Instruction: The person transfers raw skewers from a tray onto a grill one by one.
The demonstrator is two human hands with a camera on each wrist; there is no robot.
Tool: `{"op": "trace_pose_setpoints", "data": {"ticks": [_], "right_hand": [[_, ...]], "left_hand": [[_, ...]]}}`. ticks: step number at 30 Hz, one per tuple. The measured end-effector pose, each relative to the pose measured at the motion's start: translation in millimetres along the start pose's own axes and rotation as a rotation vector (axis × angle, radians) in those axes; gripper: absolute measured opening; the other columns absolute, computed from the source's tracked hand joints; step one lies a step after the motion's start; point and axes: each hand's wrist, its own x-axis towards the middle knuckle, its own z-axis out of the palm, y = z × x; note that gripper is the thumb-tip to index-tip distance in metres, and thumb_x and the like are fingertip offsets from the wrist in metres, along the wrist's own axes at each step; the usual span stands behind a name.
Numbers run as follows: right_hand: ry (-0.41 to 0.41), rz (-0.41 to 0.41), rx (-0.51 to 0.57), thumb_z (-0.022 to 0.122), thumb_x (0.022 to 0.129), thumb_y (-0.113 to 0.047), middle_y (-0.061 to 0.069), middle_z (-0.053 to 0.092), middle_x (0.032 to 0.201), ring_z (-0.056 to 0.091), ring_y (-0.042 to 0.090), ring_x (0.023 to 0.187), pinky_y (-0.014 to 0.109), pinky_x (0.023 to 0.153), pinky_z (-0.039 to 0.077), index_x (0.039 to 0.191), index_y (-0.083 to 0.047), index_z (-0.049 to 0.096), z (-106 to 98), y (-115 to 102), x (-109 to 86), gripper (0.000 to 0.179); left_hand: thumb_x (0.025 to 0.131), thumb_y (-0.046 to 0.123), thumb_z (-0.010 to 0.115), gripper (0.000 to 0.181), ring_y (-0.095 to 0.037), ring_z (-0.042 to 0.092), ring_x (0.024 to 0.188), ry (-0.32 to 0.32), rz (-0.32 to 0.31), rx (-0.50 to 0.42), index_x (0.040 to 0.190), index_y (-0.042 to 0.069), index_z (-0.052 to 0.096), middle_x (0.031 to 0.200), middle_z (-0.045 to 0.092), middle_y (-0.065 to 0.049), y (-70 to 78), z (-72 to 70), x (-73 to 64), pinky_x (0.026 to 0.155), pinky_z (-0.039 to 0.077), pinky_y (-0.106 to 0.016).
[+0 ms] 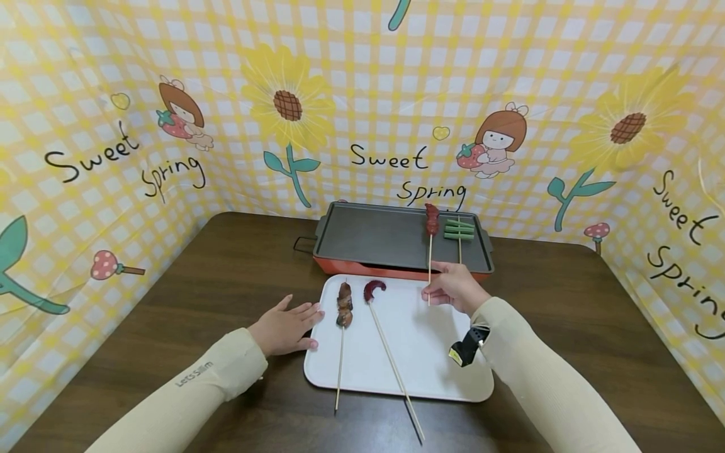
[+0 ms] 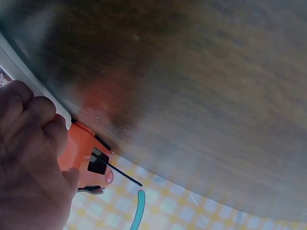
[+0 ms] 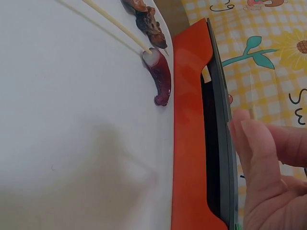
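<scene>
My right hand (image 1: 455, 288) pinches the bare stick of a skewer of red meat (image 1: 432, 220), its meat over the right part of the grill's dark plate (image 1: 374, 233). In the right wrist view the thumb and fingertips (image 3: 259, 139) meet. Beside that meat, a skewer of green vegetable pieces (image 1: 459, 229) lies on the plate. My left hand (image 1: 286, 327) touches the left rim of the white tray (image 1: 368, 371) with fingers extended. On the tray lie a browned meat skewer (image 1: 344, 305) and a purplish-red tentacle skewer (image 1: 372, 289), sticks jutting over the near rim.
The orange grill body (image 3: 189, 115) stands directly behind the tray, with a black wire handle (image 1: 304, 243) at its left end. A yellow checked cloth (image 1: 374, 94) hangs around the dark wooden table (image 1: 187, 302) at the back and sides.
</scene>
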Motion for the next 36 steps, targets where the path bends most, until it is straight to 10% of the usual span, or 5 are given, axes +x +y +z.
{"op": "trace_pose_setpoints", "data": {"ticks": [36], "right_hand": [[0.010,0.022,-0.029,0.054,0.090,0.010,0.023,0.067,0.092,0.064,0.014,0.058,0.024,0.055,0.054,0.149,0.003,0.028,-0.1,4.3,5.4,0.064]], "left_hand": [[0.096,0.047,0.050,0.066,-0.024,0.032,0.139,-0.004,-0.015,-0.012,0.146,0.006,0.040,0.151,0.036,-0.010,-0.4,1.3,-0.2,0.112,0.016,-0.055]]}}
